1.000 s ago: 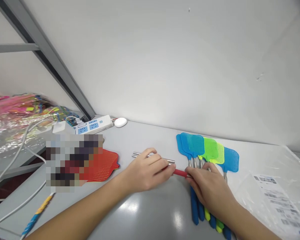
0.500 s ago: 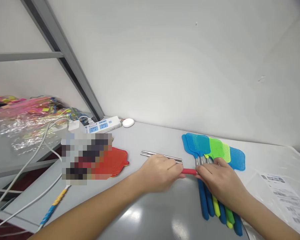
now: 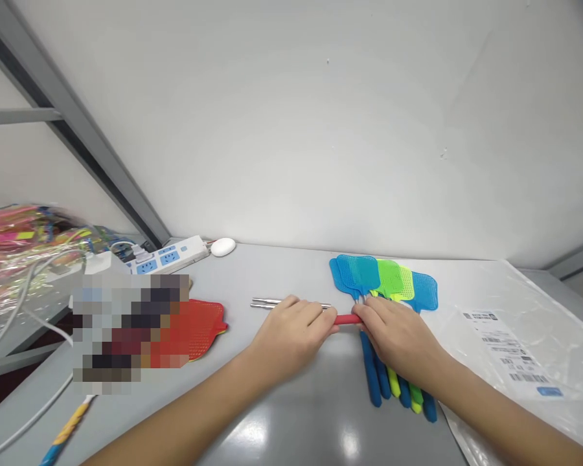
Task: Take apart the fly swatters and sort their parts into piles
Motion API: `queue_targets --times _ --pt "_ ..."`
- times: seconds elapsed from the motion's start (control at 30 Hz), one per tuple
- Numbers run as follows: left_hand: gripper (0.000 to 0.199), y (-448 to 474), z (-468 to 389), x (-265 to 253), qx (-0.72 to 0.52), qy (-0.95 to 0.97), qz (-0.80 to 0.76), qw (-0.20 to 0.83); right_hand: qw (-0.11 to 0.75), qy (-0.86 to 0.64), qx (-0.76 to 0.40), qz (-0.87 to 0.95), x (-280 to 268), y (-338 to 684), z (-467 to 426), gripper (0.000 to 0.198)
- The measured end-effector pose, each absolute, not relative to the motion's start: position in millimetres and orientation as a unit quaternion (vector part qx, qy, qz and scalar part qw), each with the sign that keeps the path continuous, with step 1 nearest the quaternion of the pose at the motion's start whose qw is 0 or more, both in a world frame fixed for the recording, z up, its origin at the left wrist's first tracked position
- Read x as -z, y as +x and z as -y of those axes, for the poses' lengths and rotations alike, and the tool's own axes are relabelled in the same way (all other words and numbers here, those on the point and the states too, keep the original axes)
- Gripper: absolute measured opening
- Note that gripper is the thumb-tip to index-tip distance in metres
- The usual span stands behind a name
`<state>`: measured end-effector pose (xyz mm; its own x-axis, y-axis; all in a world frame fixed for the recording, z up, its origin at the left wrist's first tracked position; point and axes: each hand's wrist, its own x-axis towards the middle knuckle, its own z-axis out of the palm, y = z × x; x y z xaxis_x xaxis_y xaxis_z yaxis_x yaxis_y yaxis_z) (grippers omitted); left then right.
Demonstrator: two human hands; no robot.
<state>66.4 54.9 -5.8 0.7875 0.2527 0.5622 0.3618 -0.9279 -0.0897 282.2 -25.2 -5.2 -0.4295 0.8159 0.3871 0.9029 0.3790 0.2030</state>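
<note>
Between my two hands stretches a short length of red handle, held level above the table. Its left part disappears into my left hand, whose fingers are closed round it. My right hand is closed on the right end. Just behind the left hand lie thin telescopic metal rods. Several fly swatters lie under and beyond my right hand, with blue, green and yellow heads. Their blue handles and green ones point toward me.
At left are red swatter heads, beside a blurred-out patch. Behind them sit a power strip with cables and a white oval object. A labelled plastic bag covers the right side. Bagged colourful items fill the far left.
The view has swung to the right, so the table's things appear further left. Both hands keep hold of the red handle.
</note>
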Motion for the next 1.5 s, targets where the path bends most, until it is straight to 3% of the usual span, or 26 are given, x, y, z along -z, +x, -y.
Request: queue_targets --times 0.23,0.5,0.63,0.8,1.03,1.17,1.33,1.43,1.5 --pt "0.019 68 -51 0 0.290 -0.929 0.153 0.171 0.139 -0.572 0.109 0.801 2 273 30 0.027" --pt "0.008 68 -46 3 0.212 -0.954 0.166 0.129 0.136 -0.521 0.201 0.818 3 276 24 0.040" --pt "0.019 72 -33 -3 0.173 -0.960 0.217 0.030 0.105 -0.471 0.221 0.847 2 287 19 0.043" --pt "0.033 76 -23 -12 0.119 -0.927 0.313 -0.169 0.113 -0.422 0.240 0.867 -1 298 14 0.045" --pt "0.040 76 -37 -25 0.038 -0.748 0.310 -0.586 0.105 -0.405 0.249 0.873 -2 299 13 0.040" --pt "0.041 73 -45 -27 -0.046 -0.583 0.272 -0.764 0.097 -0.395 0.254 0.878 -6 299 15 0.039" --pt "0.046 74 -52 -23 -0.155 -0.468 0.257 -0.831 0.110 -0.387 0.258 0.878 -9 301 17 0.041" --pt "0.041 77 -49 -23 -0.098 -0.497 0.255 -0.823 0.111 -0.395 0.262 0.873 -9 305 17 0.043" --pt "0.039 78 -43 -24 -0.010 -0.596 0.265 -0.758 0.118 -0.401 0.260 0.870 -8 307 16 0.045"
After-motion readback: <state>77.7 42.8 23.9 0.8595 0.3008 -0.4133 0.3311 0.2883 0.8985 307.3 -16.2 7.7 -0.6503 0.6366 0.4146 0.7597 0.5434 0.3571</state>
